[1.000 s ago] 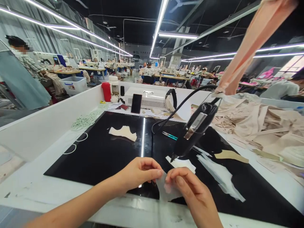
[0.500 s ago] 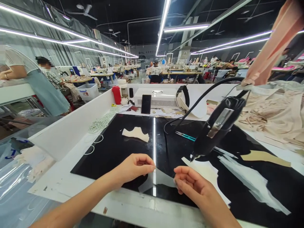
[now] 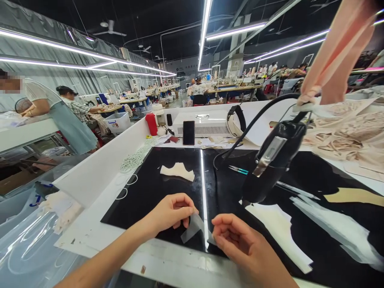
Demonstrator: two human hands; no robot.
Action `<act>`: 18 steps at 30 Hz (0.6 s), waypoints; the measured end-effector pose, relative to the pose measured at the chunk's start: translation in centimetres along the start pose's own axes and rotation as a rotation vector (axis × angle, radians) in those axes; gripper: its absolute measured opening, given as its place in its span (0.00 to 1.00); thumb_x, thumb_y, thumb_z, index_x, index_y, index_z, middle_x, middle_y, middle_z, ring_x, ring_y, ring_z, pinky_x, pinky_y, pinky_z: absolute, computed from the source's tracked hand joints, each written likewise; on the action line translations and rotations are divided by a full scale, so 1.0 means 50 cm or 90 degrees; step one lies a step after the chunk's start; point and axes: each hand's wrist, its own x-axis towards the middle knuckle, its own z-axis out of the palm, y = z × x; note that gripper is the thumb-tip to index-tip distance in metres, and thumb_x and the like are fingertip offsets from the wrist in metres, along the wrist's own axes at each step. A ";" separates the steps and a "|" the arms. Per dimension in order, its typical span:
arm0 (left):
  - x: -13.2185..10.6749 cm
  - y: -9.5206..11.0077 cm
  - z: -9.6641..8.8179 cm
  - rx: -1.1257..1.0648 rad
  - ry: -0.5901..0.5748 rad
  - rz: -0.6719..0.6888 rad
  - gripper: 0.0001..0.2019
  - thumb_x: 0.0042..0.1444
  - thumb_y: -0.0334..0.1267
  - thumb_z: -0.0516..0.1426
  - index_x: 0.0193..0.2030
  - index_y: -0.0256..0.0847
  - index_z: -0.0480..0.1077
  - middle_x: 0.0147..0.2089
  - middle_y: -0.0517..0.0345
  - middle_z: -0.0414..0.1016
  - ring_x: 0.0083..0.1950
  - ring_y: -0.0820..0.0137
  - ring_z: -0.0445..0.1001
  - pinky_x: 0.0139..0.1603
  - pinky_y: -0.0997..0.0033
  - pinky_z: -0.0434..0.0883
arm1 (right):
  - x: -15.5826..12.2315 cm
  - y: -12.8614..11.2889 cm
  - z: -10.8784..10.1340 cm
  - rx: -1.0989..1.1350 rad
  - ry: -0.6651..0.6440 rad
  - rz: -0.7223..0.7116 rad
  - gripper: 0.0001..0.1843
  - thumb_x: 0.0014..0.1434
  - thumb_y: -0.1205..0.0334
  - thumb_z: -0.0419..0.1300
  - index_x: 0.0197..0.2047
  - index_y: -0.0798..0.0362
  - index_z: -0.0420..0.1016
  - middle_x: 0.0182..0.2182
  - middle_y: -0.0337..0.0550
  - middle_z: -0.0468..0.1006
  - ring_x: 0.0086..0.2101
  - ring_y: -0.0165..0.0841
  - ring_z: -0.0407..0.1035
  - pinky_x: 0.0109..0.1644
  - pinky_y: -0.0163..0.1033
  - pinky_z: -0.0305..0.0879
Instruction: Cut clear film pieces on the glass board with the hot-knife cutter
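- Both hands are on the same thing: a small clear film piece point(image 3: 192, 229), held just above the near edge of the black mat point(image 3: 144, 196).
- Left hand point(image 3: 171, 210) has its thumb and fingertips pinched shut on the film's upper corner. Right hand point(image 3: 240, 244) is curled in tight and looks like it's nipping the other end, though that bit of film is mostly hidden behind the thumb.
- My take on doing this well: the film looks thin and floppy, so grip it only at the very edges. Keep the hands close so it stays flat, and don't let it sag onto the mat, where it could cling.
- The main thing in the way is the black hand tool point(image 3: 271, 160), hanging over the right half of the mat with its tip pointing down, just beyond the right hand. Its cord point(image 3: 255, 118) loops toward the mat's far edge.
- On the mat:
  - a cream fabric piece point(image 3: 177, 171) near the middle
  - teal tweezers point(image 3: 238, 170) behind the tool
  - white cut-outs point(image 3: 282, 228) on the right side
- Past the mat's far edge: a phone point(image 3: 189, 132) leaning on a white box point(image 3: 207, 125), plus a red bottle point(image 3: 151, 124).
- Left of the mat there's a heap of white elastic loops point(image 3: 133, 160). Off its right side is a beige fabric pile point(image 3: 345, 136).
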 end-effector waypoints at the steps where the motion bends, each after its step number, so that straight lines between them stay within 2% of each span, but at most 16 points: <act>1: -0.002 0.004 0.003 -0.011 -0.012 0.017 0.14 0.56 0.47 0.66 0.37 0.38 0.71 0.30 0.60 0.75 0.27 0.75 0.69 0.24 0.77 0.58 | -0.001 -0.001 -0.001 0.003 -0.015 0.003 0.16 0.56 0.46 0.69 0.43 0.45 0.82 0.31 0.38 0.79 0.32 0.35 0.73 0.38 0.36 0.72; 3: -0.006 0.013 0.010 -0.037 -0.043 0.047 0.16 0.55 0.48 0.67 0.35 0.39 0.69 0.34 0.56 0.78 0.31 0.72 0.74 0.28 0.75 0.64 | 0.000 -0.004 -0.007 -0.024 -0.016 -0.003 0.17 0.61 0.42 0.66 0.45 0.44 0.81 0.33 0.40 0.81 0.34 0.36 0.74 0.39 0.37 0.73; 6: -0.013 0.027 0.017 -0.065 -0.099 0.078 0.20 0.54 0.52 0.69 0.34 0.39 0.69 0.32 0.55 0.78 0.31 0.71 0.74 0.33 0.71 0.69 | 0.007 -0.005 -0.017 -0.106 0.008 -0.061 0.20 0.68 0.39 0.57 0.49 0.43 0.80 0.43 0.43 0.83 0.42 0.40 0.78 0.45 0.39 0.75; 8: -0.016 0.032 0.020 -0.076 -0.131 0.089 0.23 0.53 0.56 0.69 0.33 0.39 0.69 0.31 0.56 0.76 0.30 0.71 0.73 0.35 0.69 0.70 | 0.013 -0.002 -0.018 -0.146 -0.017 -0.106 0.20 0.71 0.40 0.54 0.53 0.42 0.78 0.50 0.45 0.82 0.49 0.42 0.77 0.51 0.42 0.75; 10: -0.015 0.033 0.021 -0.078 -0.150 0.094 0.24 0.53 0.59 0.69 0.34 0.39 0.70 0.31 0.56 0.75 0.31 0.71 0.73 0.37 0.68 0.71 | 0.019 0.004 -0.015 -0.159 -0.076 -0.128 0.20 0.72 0.42 0.53 0.55 0.43 0.77 0.53 0.46 0.81 0.52 0.42 0.77 0.56 0.44 0.73; 13: -0.008 0.027 0.019 -0.067 -0.151 0.101 0.25 0.55 0.62 0.67 0.34 0.39 0.70 0.31 0.57 0.74 0.31 0.70 0.72 0.38 0.67 0.71 | 0.026 0.012 -0.010 -0.180 -0.138 -0.115 0.17 0.73 0.45 0.52 0.49 0.45 0.76 0.45 0.43 0.82 0.45 0.40 0.76 0.50 0.42 0.72; 16: 0.001 0.018 0.010 -0.037 -0.129 0.116 0.26 0.58 0.63 0.64 0.34 0.38 0.71 0.31 0.58 0.72 0.32 0.71 0.71 0.39 0.69 0.71 | 0.032 0.020 -0.012 -0.253 -0.139 -0.102 0.12 0.71 0.50 0.55 0.42 0.45 0.76 0.37 0.38 0.80 0.36 0.36 0.72 0.42 0.39 0.67; 18: 0.005 0.013 0.003 -0.006 -0.117 0.129 0.26 0.60 0.63 0.63 0.34 0.38 0.72 0.31 0.59 0.71 0.33 0.71 0.70 0.39 0.70 0.69 | 0.035 0.024 -0.015 -0.293 -0.134 -0.108 0.11 0.70 0.53 0.56 0.40 0.46 0.77 0.36 0.38 0.79 0.36 0.37 0.72 0.42 0.40 0.66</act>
